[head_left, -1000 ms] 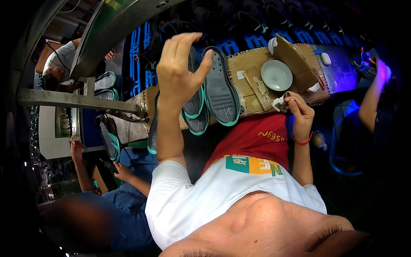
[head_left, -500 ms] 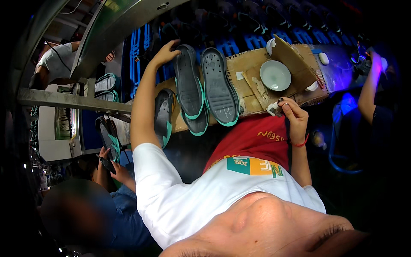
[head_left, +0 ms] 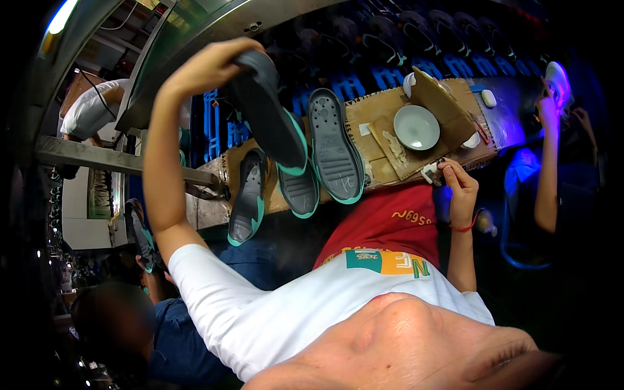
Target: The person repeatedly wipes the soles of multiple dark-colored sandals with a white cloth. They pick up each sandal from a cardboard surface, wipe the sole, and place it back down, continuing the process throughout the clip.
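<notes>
Head cam, L fingers (head_left: 239, 47) gripping sole (head_left: 266, 114), long axis slanted, teal end (head_left: 296, 171) bodyward, R fingers (head_left: 459, 173) pinching wht item (head_left: 429, 172)

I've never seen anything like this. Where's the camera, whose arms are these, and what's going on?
There's no robot here: these are a person's bare arms. The view comes from a wide fisheye camera worn on their head, looking down, so straight edges bend. The left hand holds up a dark shoe sole by one end. The right hand pinches a small white object, too small to identify. Three other grey soles with turquoise edging lie along the cardboard-covered bench, near a white bowl.
</notes>
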Available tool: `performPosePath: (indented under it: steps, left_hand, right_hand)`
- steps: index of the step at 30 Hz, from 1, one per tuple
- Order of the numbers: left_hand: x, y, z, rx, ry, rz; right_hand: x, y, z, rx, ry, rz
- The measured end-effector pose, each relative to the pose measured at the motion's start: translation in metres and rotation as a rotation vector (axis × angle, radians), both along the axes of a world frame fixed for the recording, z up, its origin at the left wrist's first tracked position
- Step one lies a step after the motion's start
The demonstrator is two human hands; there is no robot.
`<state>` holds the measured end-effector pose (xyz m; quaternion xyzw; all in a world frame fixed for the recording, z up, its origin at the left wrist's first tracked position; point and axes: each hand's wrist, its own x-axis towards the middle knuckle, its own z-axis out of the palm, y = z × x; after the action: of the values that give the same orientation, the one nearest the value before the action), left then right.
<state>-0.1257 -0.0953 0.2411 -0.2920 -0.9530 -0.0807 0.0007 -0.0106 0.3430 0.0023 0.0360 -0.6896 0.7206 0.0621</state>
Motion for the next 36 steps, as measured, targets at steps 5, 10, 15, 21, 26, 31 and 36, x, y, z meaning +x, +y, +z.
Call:
performPosePath:
  steps: [5, 10, 15, 21, 26, 31, 36]
  left_hand:
    - [0.015, -0.068, 0.08, 0.176, 0.29, 0.321]
    - [0.01, -0.041, 0.061, 0.992, 0.187, 0.677]
    - [-0.003, -0.041, 0.054, 1.007, -0.005, 0.685]
    - [-0.022, -0.047, 0.051, 0.75, -0.012, 0.459]
    - [-0.044, -0.031, 0.043, 0.678, 0.101, 0.461]
    - [-0.073, 0.007, 0.043, 0.585, 0.279, 0.643]
    - [-0.115, 0.036, 0.029, 0.38, 0.586, 0.768]
  right_hand:
    - [-0.002, -0.009, 0.003, -0.033, 0.075, 0.015]
    - [0.001, -0.003, -0.002, -0.029, 0.053, 0.007]
    - [0.002, -0.002, -0.003, -0.032, 0.055, 0.009]
    - [0.001, 0.0, -0.011, -0.028, 0.022, 0.025]
    - [-0.003, -0.001, -0.015, -0.034, 0.016, 0.059]
    - [-0.003, -0.01, -0.007, -0.007, -0.039, 0.073]
    - [-0.005, -0.019, -0.006, 0.024, -0.019, 0.086]
